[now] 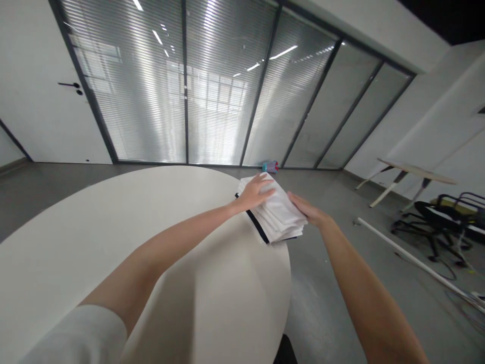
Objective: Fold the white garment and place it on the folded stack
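A stack of folded white cloths [278, 215] with a dark edge underneath lies at the far right rim of the round white table [132, 222], partly overhanging it. My left hand [255, 192] rests flat on top of the stack, fingers spread. My right hand [308, 210] presses against the stack's right side, fingers along its edge.
Grey floor lies to the right of the table. A small blue and red object [270, 166] sits on the floor by the glass wall with blinds. A tilted table [413, 174], a black chair [443, 217] and a long white pole [409, 255] stand at the right.
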The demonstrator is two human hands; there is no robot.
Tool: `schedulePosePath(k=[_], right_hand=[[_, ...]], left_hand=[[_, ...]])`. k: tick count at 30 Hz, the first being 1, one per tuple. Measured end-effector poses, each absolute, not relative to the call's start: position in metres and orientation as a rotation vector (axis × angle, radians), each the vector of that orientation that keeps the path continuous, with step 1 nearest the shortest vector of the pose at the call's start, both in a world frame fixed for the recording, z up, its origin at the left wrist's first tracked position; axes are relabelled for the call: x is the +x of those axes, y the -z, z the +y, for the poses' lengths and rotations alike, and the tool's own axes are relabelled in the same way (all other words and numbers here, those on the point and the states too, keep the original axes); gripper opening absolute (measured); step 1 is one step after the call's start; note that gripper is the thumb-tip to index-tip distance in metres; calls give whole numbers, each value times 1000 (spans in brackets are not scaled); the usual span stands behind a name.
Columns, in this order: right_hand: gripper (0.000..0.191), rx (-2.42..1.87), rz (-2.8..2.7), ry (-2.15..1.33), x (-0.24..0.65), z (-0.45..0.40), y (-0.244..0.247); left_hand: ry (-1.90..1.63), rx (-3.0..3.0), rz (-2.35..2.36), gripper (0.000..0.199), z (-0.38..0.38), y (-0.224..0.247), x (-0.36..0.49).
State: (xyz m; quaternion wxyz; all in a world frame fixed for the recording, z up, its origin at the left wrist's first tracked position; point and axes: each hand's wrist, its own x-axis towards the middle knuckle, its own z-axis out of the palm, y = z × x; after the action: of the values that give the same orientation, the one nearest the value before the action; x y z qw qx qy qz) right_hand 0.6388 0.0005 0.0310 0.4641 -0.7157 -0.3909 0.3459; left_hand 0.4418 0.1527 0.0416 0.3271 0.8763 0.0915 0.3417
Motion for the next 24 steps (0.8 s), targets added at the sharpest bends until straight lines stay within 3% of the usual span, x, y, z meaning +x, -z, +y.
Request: schedulePosePath(k=[3,10,24], right_hand=[[49,-1712,-758,-1068,639,-5,-33],[41,-1700,-595,-1202,640,-3,-24],[38,-1772,-640,-1047,624,28,-20]], left_hand=[[-1037,1774,528,57,149,-33,427],[-755,1347,554,88,115,8,413],[-793,1412,619,92,119,26,406]])
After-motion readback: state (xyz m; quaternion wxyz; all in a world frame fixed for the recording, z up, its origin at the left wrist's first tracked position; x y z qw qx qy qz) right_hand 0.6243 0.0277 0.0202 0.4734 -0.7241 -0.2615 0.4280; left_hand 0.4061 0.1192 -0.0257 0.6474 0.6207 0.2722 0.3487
